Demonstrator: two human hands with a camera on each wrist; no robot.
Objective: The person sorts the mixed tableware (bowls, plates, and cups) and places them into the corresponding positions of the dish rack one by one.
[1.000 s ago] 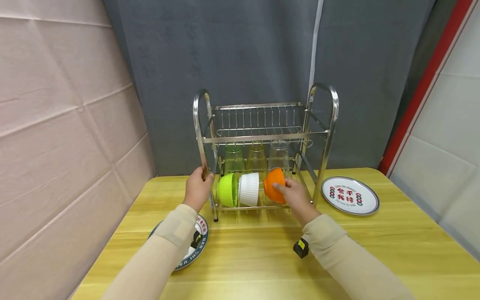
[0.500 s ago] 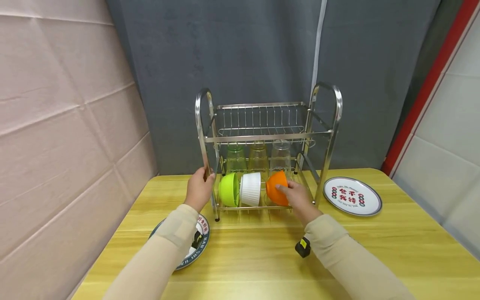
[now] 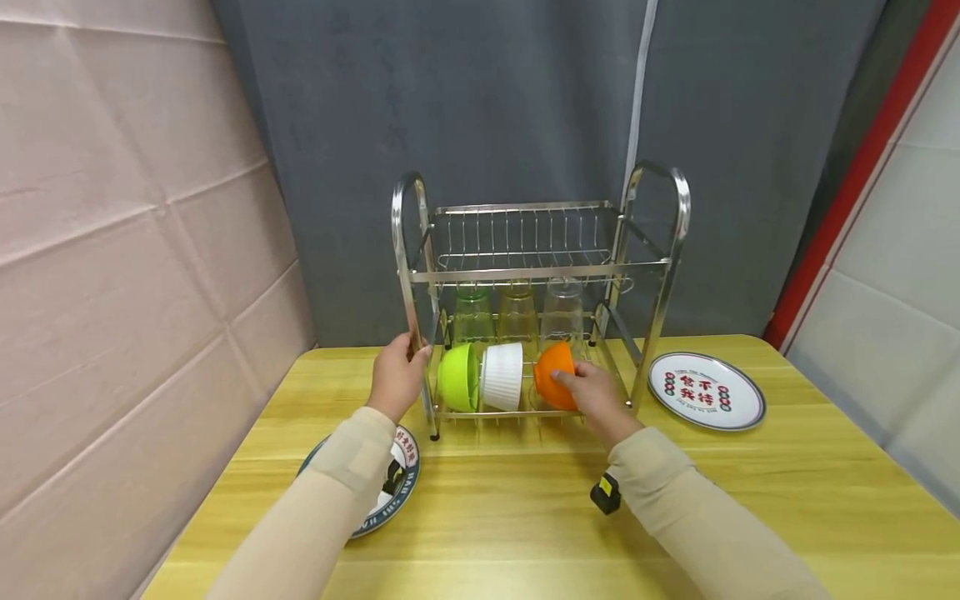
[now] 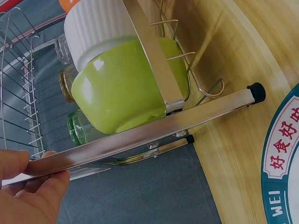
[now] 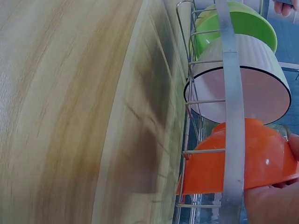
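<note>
A two-tier steel dish rack (image 3: 664, 250) stands at the back of the yellow wooden table (image 3: 525, 517). On its lower tier a green bowl (image 3: 456, 379), a white ribbed bowl (image 3: 502, 377) and an orange bowl (image 3: 553, 375) stand on edge. My left hand (image 3: 397, 379) grips the rack's front left post (image 4: 140, 135). My right hand (image 3: 592, 392) holds the orange bowl (image 5: 233, 158), thumb on its outer side. Three upturned glasses (image 3: 517, 312) stand behind the bowls.
A printed plate (image 3: 707, 390) lies on the table to the right of the rack. Another plate (image 3: 397, 492) lies under my left forearm near the front left. A pink wall panel bounds the left, a grey curtain the back.
The orange bowl and my right hand have shifted slightly right and deeper into the lower tier. The left hand stays on the post.
</note>
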